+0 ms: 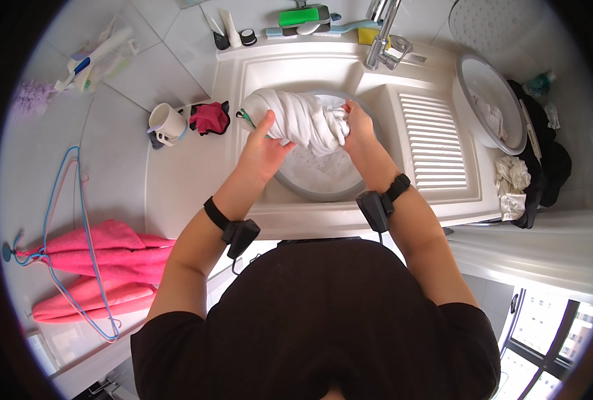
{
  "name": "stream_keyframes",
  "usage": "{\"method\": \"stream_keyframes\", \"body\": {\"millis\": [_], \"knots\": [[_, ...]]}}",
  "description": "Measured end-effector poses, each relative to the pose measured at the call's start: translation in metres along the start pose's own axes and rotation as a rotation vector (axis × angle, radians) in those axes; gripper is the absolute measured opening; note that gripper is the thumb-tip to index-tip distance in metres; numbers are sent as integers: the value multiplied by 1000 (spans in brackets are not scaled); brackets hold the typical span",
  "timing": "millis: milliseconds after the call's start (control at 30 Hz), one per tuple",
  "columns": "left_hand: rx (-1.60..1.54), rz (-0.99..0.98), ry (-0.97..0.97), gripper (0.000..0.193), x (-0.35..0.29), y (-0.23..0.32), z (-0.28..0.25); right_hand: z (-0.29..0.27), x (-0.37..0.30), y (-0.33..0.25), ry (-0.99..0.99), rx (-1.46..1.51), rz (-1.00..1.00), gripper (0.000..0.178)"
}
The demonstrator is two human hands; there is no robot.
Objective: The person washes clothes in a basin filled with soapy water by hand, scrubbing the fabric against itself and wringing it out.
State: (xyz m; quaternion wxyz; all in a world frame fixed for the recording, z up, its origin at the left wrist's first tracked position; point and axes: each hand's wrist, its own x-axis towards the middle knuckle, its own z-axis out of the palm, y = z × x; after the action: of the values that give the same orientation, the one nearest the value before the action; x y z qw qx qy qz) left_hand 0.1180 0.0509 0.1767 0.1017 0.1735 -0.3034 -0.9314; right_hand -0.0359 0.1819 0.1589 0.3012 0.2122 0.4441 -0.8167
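A bunched, twisted white cloth [300,120] with a dark green bit at its left end hangs between my hands. My left hand [264,148] is closed on its left part, thumb up on the near side and some fingers hidden beneath. At the other end my right hand [358,127] grips the gathered cloth, its fingers wrapped round it. Below lies a round grey-rimmed basin [326,196] with foamy water [316,170], standing in the white sink [256,77]. The cloth covers part of the basin.
Right of the basin is a ribbed washboard [436,140], with another basin [463,100] holding white fabric beyond it. The faucet [378,50] stands behind. A mug [168,123] and a pink-black cloth [210,119] sit on the left ledge. Hangers [86,227] and a pink towel [103,250] hang left.
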Motion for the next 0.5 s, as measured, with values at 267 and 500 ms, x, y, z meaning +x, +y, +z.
{"method": "stream_keyframes", "body": {"millis": [267,500], "knots": [[-148,115,-56,68,-13,14,39,-16,-2,-45,-976,210,153,33],[-146,149,-4,63,3,-5,103,-90,69,-2,-468,-1159,-157,55]]}}
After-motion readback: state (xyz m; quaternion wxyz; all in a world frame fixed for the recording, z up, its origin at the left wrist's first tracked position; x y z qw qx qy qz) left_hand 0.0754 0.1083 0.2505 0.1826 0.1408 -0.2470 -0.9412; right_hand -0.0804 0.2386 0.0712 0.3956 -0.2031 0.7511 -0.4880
